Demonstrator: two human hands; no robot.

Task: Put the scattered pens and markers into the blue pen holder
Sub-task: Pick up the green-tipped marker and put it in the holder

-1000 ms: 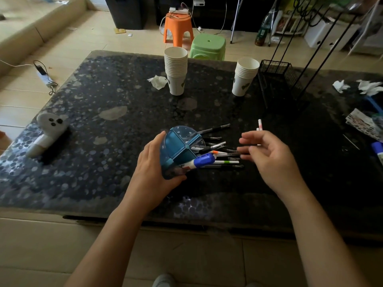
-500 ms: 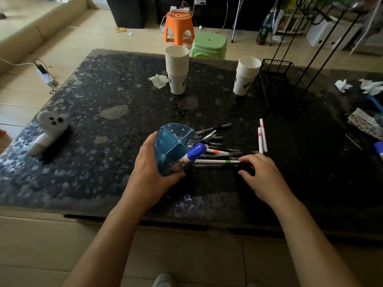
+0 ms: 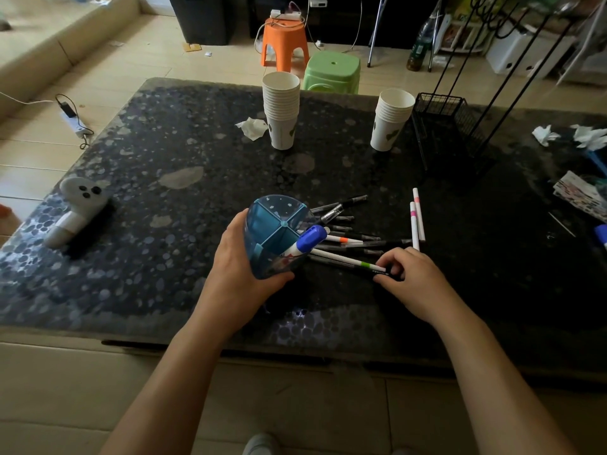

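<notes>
My left hand [image 3: 241, 270] grips the blue pen holder [image 3: 272, 224], tilted with its divided mouth facing up and to the right. A marker with a blue cap [image 3: 307, 239] sticks out of it. Several pens [image 3: 348, 239] fan out from the holder's mouth across the dark table. My right hand [image 3: 414, 280] pinches the ends of a white pen with a green band [image 3: 348, 261] and a dark pen beside it. Two white pens with pink bands [image 3: 416, 218] lie apart, just beyond my right hand.
Two stacks of paper cups [image 3: 281, 113] [image 3: 392, 118] stand at the back, a black wire rack [image 3: 450, 126] to their right. A white ghost-shaped object [image 3: 77, 208] lies at the left. Crumpled tissues [image 3: 253, 128] and papers [image 3: 581, 195] sit at the back and right edge.
My left hand tipped the holder from lying flatter to more upright. My right hand dropped from above the pens to the table and closed its fingers on the pen ends.
</notes>
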